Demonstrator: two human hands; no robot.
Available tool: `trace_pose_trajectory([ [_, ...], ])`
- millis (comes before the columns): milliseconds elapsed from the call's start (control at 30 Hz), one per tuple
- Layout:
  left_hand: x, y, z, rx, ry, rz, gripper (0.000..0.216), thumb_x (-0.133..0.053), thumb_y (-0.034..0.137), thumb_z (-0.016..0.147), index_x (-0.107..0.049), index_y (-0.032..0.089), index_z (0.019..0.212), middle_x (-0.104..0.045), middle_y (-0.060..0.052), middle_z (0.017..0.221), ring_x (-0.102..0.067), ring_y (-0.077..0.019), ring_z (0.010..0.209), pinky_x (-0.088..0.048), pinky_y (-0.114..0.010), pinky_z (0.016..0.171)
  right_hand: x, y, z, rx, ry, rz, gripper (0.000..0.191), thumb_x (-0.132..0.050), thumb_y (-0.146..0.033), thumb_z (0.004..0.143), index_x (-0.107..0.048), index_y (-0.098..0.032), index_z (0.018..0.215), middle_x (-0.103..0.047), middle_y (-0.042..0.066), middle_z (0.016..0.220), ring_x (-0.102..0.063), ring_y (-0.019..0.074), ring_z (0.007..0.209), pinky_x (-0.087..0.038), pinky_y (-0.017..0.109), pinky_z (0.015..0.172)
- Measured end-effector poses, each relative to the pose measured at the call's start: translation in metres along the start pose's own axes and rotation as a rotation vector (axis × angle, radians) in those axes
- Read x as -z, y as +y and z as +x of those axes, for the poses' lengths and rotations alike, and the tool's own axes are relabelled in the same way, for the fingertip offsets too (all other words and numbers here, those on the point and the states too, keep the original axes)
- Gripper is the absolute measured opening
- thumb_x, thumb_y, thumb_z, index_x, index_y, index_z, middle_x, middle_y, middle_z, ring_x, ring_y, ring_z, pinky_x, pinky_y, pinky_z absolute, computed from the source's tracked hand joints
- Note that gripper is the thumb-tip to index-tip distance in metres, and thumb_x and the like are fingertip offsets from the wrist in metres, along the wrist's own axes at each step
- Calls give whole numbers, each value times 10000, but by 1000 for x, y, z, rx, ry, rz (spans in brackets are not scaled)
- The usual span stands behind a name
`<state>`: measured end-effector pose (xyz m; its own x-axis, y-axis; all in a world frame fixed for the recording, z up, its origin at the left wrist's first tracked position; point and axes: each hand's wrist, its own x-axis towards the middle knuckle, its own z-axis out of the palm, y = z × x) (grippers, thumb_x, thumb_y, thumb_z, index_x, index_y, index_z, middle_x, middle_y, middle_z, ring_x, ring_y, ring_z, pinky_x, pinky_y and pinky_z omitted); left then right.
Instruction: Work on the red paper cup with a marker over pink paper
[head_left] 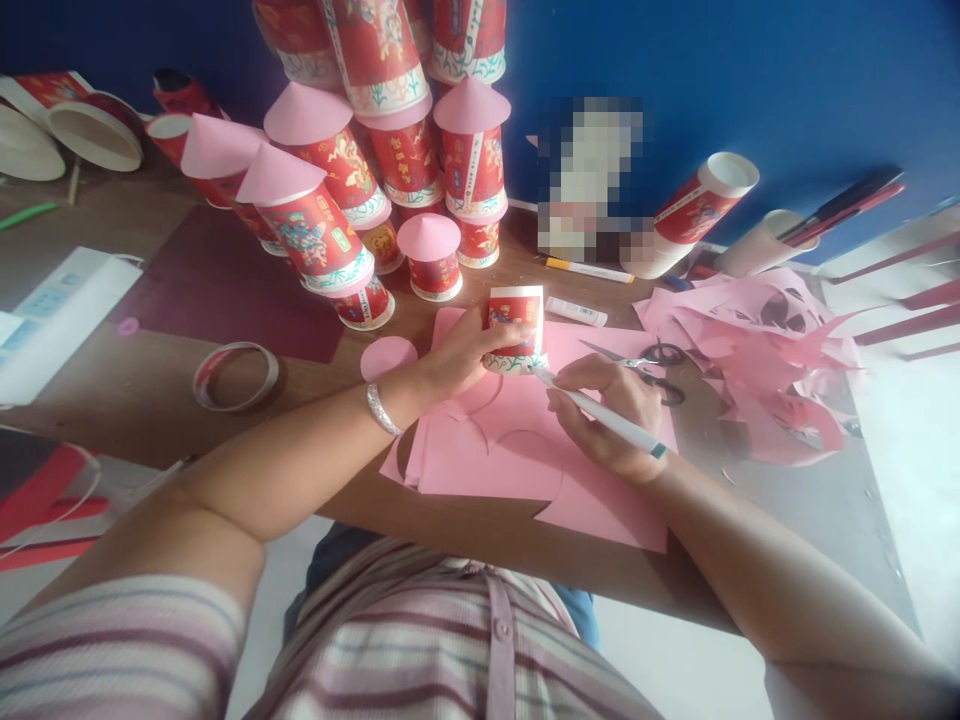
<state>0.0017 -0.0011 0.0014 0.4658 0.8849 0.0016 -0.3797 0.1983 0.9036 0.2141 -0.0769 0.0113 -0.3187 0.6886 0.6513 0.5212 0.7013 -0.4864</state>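
My left hand [459,358] is wrapped round a short red tube [514,312] with gold print and a white lower band bearing green drawn marks. In my right hand [611,415] is a white marker pen [609,418] with a dark green end. Its tip is at the lower right of the tube's white band; whether it touches I cannot tell. Beneath both hands lie pink paper sheets [480,460] with curved outlines on them. Scissors [649,362] with dark handles lie just behind my right hand, and a white glue stick [576,311] lies behind the tube.
Red tubes with pink cone tops [300,235] stand stacked at the back left. A tape roll [235,377] and a pink disc [388,358] lie left. Pink paper scraps [780,370] heap at the right, before a pen holder [765,243]. A blue wall [720,80] rises behind.
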Motion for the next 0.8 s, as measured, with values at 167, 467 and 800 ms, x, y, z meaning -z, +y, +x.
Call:
trace_pose_trajectory([
  [167,0,-2,1,6,-18,10,485,-1013,528,806,-649,211,857,-629,6,795,-609,-149,734,-591,-309,761,-1,2,0,13,2,14,89,-766,-224,1098,-724,-291,1058,-864,28,889,-840,214,715,-697,325,648],
  [467,-2,0,0,6,5,23,505,-1008,563,800,-641,218,842,-623,9,785,-604,-153,734,-580,-311,756,-2,3,-2,-4,-24,24,128,-756,-176,1064,-748,-300,1093,-850,15,892,-840,214,729,-700,329,661],
  [800,-2,2,0,18,-4,24,498,-1029,537,780,-656,213,845,-625,8,793,-598,-155,740,-560,-319,752,-6,5,-3,-7,-11,32,96,-754,-204,1077,-735,-297,1066,-851,16,876,-825,214,705,-675,321,643],
])
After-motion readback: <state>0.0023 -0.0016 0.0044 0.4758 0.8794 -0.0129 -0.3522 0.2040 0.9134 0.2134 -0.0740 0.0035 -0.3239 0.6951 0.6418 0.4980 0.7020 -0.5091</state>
